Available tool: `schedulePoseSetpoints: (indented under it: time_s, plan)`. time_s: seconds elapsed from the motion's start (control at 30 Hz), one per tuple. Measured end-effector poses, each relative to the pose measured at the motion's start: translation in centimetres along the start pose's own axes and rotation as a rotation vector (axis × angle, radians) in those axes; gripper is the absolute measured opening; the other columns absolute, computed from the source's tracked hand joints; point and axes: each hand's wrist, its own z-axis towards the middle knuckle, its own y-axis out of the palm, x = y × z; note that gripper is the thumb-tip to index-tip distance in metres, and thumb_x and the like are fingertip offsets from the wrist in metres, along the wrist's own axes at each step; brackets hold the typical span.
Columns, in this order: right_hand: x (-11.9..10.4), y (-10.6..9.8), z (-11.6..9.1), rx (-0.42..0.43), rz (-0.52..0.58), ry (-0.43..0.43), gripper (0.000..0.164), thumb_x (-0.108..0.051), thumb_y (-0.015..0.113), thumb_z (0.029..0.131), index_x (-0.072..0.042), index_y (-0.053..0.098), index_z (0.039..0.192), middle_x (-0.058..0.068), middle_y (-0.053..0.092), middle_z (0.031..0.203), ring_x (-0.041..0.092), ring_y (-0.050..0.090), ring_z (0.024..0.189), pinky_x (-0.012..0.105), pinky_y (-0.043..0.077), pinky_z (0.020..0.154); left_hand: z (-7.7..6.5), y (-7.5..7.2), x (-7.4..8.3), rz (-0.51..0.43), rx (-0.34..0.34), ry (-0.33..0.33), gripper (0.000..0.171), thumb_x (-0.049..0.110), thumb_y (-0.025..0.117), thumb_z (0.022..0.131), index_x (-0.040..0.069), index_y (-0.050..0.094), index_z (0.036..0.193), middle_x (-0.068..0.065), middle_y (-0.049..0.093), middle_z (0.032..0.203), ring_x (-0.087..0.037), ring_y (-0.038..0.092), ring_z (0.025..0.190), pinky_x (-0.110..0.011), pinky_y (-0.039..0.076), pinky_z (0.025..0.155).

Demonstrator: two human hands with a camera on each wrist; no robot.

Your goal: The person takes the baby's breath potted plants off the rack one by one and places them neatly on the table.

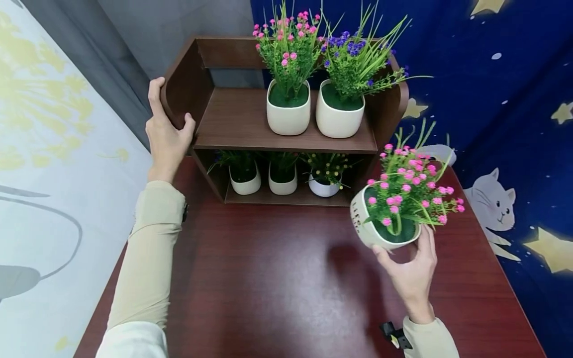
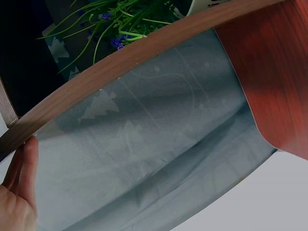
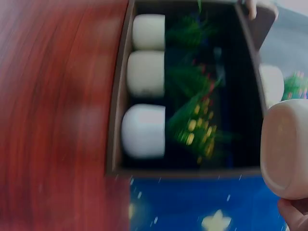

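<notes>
My left hand (image 1: 167, 141) grips the left side panel of a brown wooden shelf (image 1: 237, 119), thumb on the inner face and fingers outside. In the left wrist view, fingertips (image 2: 30, 149) meet the panel's edge. My right hand (image 1: 416, 273) holds a white flowerpot (image 1: 364, 219) with pink flowers, thumb and fingers around its near side. This pot is raised and tilted in front of the shelf's right end. On the upper board stand a pink-flowered pot (image 1: 288, 119) and a purple-flowered pot (image 1: 340, 122). The right wrist view shows the held pot's underside (image 3: 281, 149).
Three more potted plants stand in the lower compartment, the rightmost in a white pot (image 1: 324, 188) with yellow flowers. The shelf rests on a reddish-brown table (image 1: 268, 268). A blue curtain (image 1: 528, 59) with stars hangs behind at right, grey cloth (image 1: 130, 44) behind at left.
</notes>
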Motion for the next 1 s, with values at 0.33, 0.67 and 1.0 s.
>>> schedulePoseSetpoints:
  time_s: [0.33, 0.67, 1.0]
  plan:
    - [3.2, -3.6, -0.1, 0.106, -0.213, 0.153, 0.079, 0.009, 0.078, 0.058, 0.0, 0.05, 0.131, -0.01, 0.047, 0.116, 0.011, 0.05, 0.105, 0.016, 0.04, 0.086, 0.0, -0.1, 0.0, 0.004, -0.006, 0.042, 0.061, 0.015, 0.057, 0.085, 0.018, 0.029, 0.139, 0.003, 0.053, 0.128, -0.037, 0.05, 0.06, -0.042, 0.039, 0.062]
    - [7.7, -3.8, 1.4, 0.15, -0.152, 0.331, 0.075, 0.004, 0.077, 0.068, -0.01, 0.048, 0.135, -0.005, 0.045, 0.113, 0.013, 0.05, 0.107, 0.02, 0.04, 0.091, -0.1, 0.1, -0.4, 0.004, 0.009, 0.033, 0.061, 0.015, 0.058, 0.086, 0.018, 0.029, 0.138, -0.003, 0.056, 0.123, -0.039, 0.051, 0.064, -0.045, 0.038, 0.064]
    - [13.9, -2.2, 4.0, 0.117, -0.2, 0.313, 0.08, -0.007, 0.083, 0.064, -0.018, 0.048, 0.135, -0.004, 0.044, 0.113, 0.012, 0.049, 0.107, 0.023, 0.041, 0.091, -0.1, 0.4, -0.4, 0.0, 0.033, 0.073, 0.061, 0.011, 0.059, 0.085, 0.016, 0.03, 0.138, -0.01, 0.059, 0.116, -0.04, 0.048, 0.057, -0.044, 0.034, 0.059]
